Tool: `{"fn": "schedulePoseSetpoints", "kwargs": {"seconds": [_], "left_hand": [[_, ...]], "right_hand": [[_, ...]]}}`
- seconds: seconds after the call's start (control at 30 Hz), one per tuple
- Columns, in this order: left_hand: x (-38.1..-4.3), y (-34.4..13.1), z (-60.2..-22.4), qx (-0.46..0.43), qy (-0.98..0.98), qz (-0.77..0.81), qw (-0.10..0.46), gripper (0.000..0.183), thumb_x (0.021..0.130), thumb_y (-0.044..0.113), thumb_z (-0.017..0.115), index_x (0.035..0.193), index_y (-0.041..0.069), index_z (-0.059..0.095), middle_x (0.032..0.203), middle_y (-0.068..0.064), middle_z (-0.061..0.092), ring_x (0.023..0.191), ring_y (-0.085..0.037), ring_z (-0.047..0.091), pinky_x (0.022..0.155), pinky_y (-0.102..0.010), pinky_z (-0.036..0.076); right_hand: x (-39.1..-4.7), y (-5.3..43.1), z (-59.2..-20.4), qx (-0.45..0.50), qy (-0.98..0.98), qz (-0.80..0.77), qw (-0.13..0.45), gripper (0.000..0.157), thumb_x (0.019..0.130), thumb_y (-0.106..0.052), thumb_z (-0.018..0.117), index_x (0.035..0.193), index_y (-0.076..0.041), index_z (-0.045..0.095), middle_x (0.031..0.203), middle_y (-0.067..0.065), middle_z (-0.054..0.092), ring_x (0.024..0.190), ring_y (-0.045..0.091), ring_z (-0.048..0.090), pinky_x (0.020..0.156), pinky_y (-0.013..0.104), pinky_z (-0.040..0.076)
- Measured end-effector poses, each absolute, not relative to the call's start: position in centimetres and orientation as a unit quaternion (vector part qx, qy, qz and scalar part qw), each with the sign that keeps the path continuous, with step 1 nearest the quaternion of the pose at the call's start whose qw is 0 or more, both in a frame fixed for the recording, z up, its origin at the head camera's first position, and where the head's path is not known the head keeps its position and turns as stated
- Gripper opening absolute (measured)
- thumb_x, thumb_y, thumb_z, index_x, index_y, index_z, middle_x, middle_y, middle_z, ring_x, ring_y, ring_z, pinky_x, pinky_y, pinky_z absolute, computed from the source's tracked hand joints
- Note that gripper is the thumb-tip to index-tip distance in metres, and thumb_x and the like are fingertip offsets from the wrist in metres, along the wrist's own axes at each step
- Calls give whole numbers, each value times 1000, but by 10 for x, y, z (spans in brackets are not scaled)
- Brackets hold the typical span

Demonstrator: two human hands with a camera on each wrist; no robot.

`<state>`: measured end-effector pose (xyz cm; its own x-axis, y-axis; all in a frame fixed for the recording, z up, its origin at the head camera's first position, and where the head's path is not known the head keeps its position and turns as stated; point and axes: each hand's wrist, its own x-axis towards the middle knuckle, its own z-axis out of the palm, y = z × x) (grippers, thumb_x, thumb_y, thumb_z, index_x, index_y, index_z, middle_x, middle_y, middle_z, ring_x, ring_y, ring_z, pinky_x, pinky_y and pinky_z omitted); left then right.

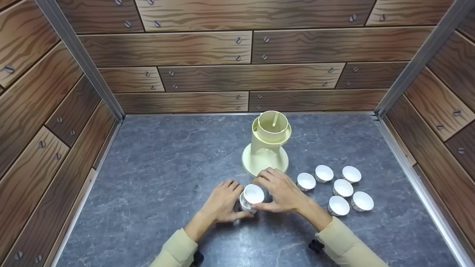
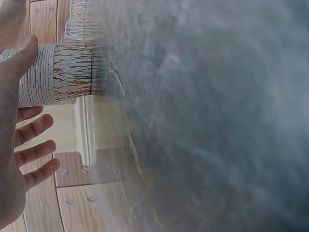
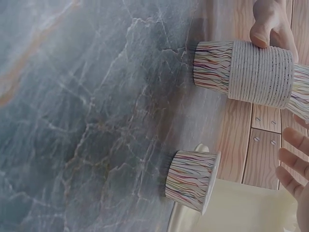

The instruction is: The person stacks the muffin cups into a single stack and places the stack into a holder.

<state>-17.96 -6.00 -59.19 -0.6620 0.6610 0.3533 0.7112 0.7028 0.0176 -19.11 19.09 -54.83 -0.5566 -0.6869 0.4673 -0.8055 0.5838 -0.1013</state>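
Observation:
A short stack of white paper cups (image 1: 245, 206) stands upright on the table between the two hands. Its nested rims and a colourful wavy-line print show in the left wrist view. My left hand (image 1: 222, 200) holds the stack from the left, thumb across the rims (image 2: 43, 77) and other fingers spread beyond it. At the top, my right hand (image 1: 280, 191) pinches a single paper cup (image 1: 254, 193), tilted a little off the stack. In the right wrist view this upper cup (image 3: 300, 89) has its narrow end at the stack's top rim.
Behind the hands stands a pale yellow plastic stand (image 1: 246, 160) with an upright tube on a round base. Several loose paper cups (image 1: 338, 206) sit mouth up to the right, near the right forearm. Wood-print walls (image 1: 207, 78) border the grey marbled table (image 1: 167, 155).

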Motion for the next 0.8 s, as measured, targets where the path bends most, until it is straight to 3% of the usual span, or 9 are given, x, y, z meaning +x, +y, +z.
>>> {"fn": "schedulePoseSetpoints", "kwargs": {"seconds": [0.8], "left_hand": [[-180, -62, -593, -381, -907, -84, 160, 76, 80, 83, 68, 117, 16, 63, 110, -1, 69, 105, -20, 64, 91, -37, 58]], "right_hand": [[-189, 185, -558, 426, -877, 140, 174, 64, 85, -76, 69, 115, -20, 70, 109, -4, 67, 102, 14, 60, 88, 33, 52]]}}
